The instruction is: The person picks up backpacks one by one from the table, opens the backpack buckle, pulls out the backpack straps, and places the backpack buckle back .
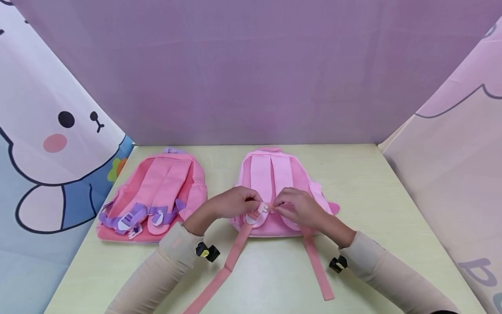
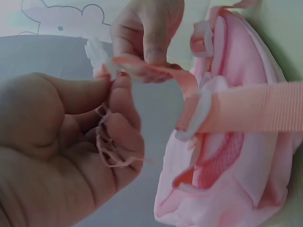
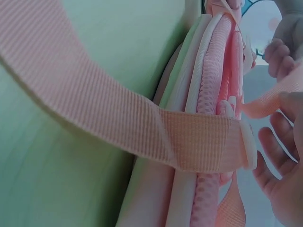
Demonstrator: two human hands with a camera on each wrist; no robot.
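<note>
A pink backpack (image 1: 270,232) lies with its shoulder straps up, below both hands. My left hand (image 1: 238,203) pinches a white plastic buckle (image 2: 97,53) between thumb and index finger, at its webbing end. Loose pale threads (image 2: 113,161) hang by the left fingers. Thumb and fingers of my right hand (image 1: 300,207) pinch the salmon webbing strap (image 2: 158,70), which runs from the buckle to the backpack. In the right wrist view, a wide strap (image 3: 199,142) passes through a white slider (image 3: 249,145) close to the right hand.
A second, coral backpack (image 1: 164,170) with purple straps and white buckles lies to the left on the pale table (image 1: 372,196). Two long webbing tails, a left one (image 1: 235,253) and a right one (image 1: 318,266), trail toward the front. A purple backdrop (image 1: 251,74) stands behind.
</note>
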